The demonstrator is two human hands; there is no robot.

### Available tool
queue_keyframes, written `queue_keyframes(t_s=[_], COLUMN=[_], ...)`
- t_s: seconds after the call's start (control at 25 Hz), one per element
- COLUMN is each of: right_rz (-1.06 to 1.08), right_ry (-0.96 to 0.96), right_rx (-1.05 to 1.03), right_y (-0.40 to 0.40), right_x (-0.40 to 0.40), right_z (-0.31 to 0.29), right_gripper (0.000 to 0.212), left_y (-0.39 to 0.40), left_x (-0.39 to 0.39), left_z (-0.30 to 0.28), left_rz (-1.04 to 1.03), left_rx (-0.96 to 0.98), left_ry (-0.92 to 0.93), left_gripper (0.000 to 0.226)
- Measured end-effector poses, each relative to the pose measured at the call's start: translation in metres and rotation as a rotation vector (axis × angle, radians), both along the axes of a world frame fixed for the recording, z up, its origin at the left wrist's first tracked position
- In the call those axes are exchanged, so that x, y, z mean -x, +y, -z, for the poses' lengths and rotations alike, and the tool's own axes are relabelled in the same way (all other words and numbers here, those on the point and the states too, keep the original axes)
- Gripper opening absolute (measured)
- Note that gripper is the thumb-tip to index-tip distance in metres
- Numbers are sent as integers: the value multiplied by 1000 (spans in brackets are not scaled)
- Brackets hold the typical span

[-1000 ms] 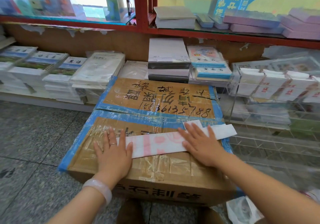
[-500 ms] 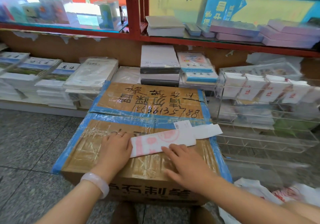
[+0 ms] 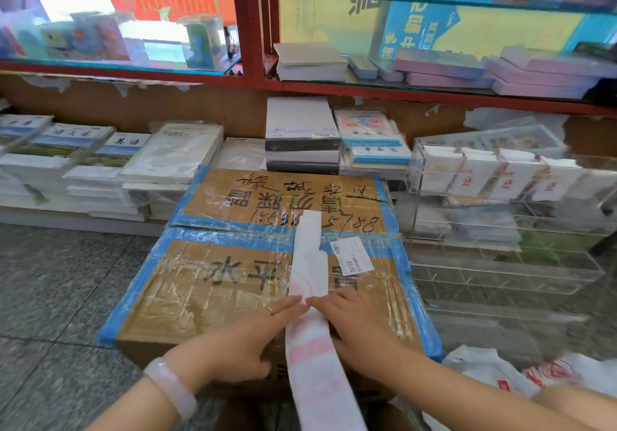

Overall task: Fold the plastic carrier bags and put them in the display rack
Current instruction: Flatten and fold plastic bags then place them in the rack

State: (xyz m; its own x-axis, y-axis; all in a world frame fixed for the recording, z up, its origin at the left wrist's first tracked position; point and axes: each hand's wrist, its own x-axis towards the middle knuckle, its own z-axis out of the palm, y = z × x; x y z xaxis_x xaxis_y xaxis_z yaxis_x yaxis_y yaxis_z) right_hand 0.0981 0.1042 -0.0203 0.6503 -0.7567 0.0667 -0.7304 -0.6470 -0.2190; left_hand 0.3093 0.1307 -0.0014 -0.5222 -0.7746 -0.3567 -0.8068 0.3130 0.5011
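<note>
A white carrier bag with pink print [image 3: 309, 263], folded into a long narrow strip, lies lengthwise on a taped cardboard box [image 3: 213, 283], its near end hanging over the box's front edge. My left hand [image 3: 247, 333] and my right hand [image 3: 354, 323] press on the strip from either side, fingertips meeting on it near the box's front. A clear acrylic display rack [image 3: 500, 263] stands at the right of the box, its upper compartments filled with folded white bags [image 3: 474, 176]. Loose unfolded bags [image 3: 490, 374] lie on the floor at the lower right.
Stacks of books and notebooks [image 3: 160, 160] line the low shelf behind the box. Red-framed glass shelves [image 3: 253, 73] run above them. Grey stone floor [image 3: 50, 297] lies to the left of the box.
The folded strip has turned from lying crosswise on the box to lying lengthwise, with its near end over the front edge. Both hands moved together to the strip's middle.
</note>
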Motion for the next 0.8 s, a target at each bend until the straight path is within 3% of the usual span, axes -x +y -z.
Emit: queue_keyframes(t_s=[0.08,0.2,0.28,0.36,0.44,0.6,0.8], right_rz=[148,318,423,532,582,580,174], right_ry=[-95,-146,-424,-682,-749,-686,-256], right_rx=[-252,-543,-802,-1114,-1313,-1335,-1065], right_y=[-9,-11,-1,8,12,10,10], right_x=[-4,-11,-13,-17,-21,-13,-1], right_z=[-13,-27,-30,-33,-34,-34,-51], right_gripper=[48,21,26,19,18,16,26], left_y=[-3,-11,-16,-20,-23,-30,-30], left_x=[7,12,14,14,11,5,5], left_z=[8,15,14,12,8,5,2], left_rz=[-96,-467,-624,-697,-698,-543,-467], left_rx=[-23,-45,-57,-82,-67,42,34], left_ry=[103,430,443,448,420,209,182], left_gripper=[77,32,12,11,17,19,17])
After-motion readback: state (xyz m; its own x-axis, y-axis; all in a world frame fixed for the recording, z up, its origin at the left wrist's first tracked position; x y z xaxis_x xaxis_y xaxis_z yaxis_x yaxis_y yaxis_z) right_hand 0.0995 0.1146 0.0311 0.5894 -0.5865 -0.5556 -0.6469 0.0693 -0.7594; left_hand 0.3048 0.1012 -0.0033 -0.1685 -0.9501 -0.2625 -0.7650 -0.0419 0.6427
